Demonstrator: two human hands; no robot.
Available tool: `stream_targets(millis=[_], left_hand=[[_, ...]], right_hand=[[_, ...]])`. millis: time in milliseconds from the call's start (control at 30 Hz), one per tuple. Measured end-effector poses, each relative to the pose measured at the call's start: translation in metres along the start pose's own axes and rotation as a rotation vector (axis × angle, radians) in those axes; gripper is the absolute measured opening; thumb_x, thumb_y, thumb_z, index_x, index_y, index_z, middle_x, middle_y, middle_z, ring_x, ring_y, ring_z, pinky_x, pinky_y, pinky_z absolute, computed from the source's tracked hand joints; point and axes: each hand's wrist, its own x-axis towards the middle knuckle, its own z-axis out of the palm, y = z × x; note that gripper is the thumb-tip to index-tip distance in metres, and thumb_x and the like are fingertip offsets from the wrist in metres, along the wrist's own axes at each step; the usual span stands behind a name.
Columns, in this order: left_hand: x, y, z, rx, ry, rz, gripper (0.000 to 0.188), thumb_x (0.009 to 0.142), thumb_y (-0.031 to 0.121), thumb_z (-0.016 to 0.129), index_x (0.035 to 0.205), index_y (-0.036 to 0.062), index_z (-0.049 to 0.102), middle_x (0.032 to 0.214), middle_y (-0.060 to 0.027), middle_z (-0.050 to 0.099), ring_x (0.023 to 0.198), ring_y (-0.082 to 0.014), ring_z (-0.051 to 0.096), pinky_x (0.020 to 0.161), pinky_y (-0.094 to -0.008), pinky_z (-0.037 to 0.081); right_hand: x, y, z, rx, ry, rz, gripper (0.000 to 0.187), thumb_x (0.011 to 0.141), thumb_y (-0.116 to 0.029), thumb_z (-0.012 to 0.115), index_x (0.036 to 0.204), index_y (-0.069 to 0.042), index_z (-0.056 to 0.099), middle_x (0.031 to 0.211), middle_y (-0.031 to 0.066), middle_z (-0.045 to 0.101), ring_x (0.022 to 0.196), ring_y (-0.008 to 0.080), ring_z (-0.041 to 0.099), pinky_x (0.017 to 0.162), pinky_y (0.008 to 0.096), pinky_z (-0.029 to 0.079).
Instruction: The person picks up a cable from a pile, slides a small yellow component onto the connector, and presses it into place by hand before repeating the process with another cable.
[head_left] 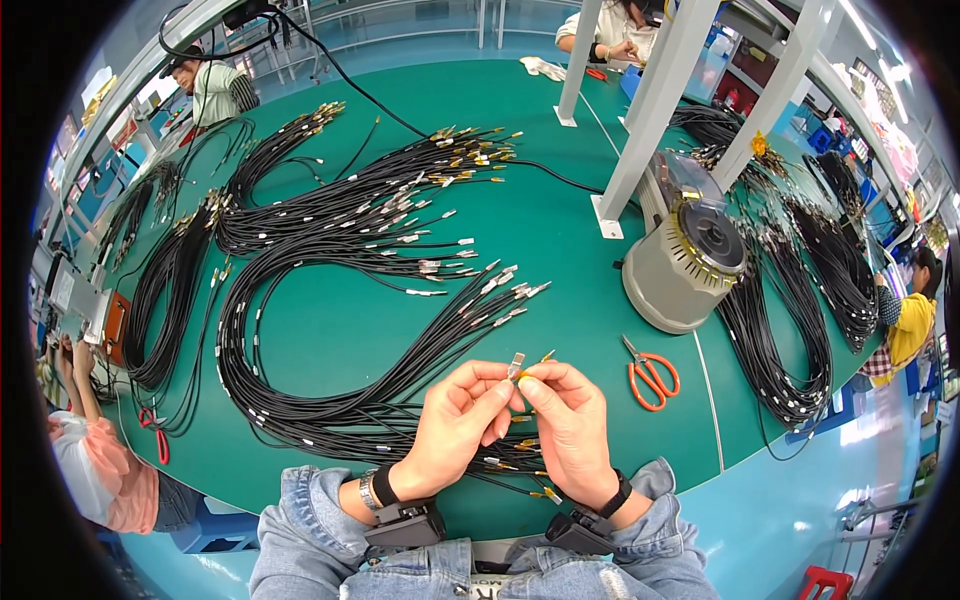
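Note:
My left hand (450,422) pinches a cable end with a flat, silvery-white tip (516,364) that sticks up between thumb and fingers. Right beside it, my right hand (572,425) is closed on a cable end with a small yellow tip (547,356). The thumbs almost touch, and the fingers hide most of what they grip. Under and left of my hands, a curved bundle of black cables (238,345) lies on the green table (590,300). Its ends carry white and yellow tips, some of them below my wrists.
Orange-handled scissors (655,382) lie right of my hands. Behind them stands a beige, round-bodied machine (672,285) beside grey metal posts (640,140). More black cable bundles (785,350) lie at the right, others at the left near red-handled scissors (155,435). Several people work around the table.

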Motion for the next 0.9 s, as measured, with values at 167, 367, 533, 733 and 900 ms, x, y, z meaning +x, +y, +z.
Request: stream_targets(millis=[167,367,533,733,900], left_hand=[[0.0004,-0.0034,0.0007,0.006,0.000,0.005,0.015,0.089,0.008,0.051,0.100,-0.0007,0.053,0.075,-0.0046,0.058,0.052,-0.0057,0.047,0.043,-0.0176,0.034],[-0.0006,-0.0030,0.0009,0.009,0.003,0.004,0.014,0.088,0.008,0.052,0.099,-0.0009,0.054,0.075,-0.0044,0.059,0.052,-0.0058,0.048,0.043,-0.0178,0.035],[-0.0009,-0.0036,0.0012,0.026,0.013,-0.003,0.014,0.088,0.008,0.052,0.099,-0.0010,0.054,0.075,-0.0048,0.059,0.053,-0.0058,0.049,0.043,-0.0178,0.036],[-0.0016,-0.0056,0.0011,0.039,0.012,0.016,0.014,0.088,0.007,0.052,0.099,-0.0009,0.055,0.076,-0.0053,0.060,0.054,-0.0064,0.050,0.044,-0.0179,0.038],[-0.0022,-0.0070,0.0010,0.043,0.009,0.036,0.014,0.088,0.007,0.052,0.099,-0.0004,0.055,0.077,-0.0057,0.061,0.054,-0.0070,0.051,0.045,-0.0183,0.038]], right_hand=[[0.0004,0.0016,-0.0002,-0.010,0.030,0.005,0.006,0.082,-0.002,0.060,0.089,-0.002,0.059,0.089,0.0033,0.058,0.081,0.0102,0.053,0.077,0.0250,0.042],[0.0001,0.0007,0.0020,-0.056,0.037,-0.041,0.005,0.082,-0.001,0.060,0.086,-0.002,0.058,0.085,0.0021,0.056,0.078,0.0096,0.053,0.074,0.0240,0.043],[0.0002,0.0004,0.0020,-0.076,0.046,-0.043,0.005,0.082,-0.001,0.060,0.085,-0.002,0.057,0.083,0.0018,0.055,0.076,0.0095,0.053,0.072,0.0236,0.043],[-0.0002,0.0010,0.0022,-0.094,0.063,-0.049,0.004,0.082,0.000,0.060,0.085,-0.001,0.057,0.084,0.0023,0.055,0.074,0.0095,0.052,0.071,0.0236,0.043],[-0.0006,0.0022,0.0015,-0.087,0.065,-0.042,0.004,0.082,0.000,0.059,0.085,-0.001,0.056,0.083,0.0023,0.054,0.075,0.0093,0.052,0.070,0.0234,0.044]])
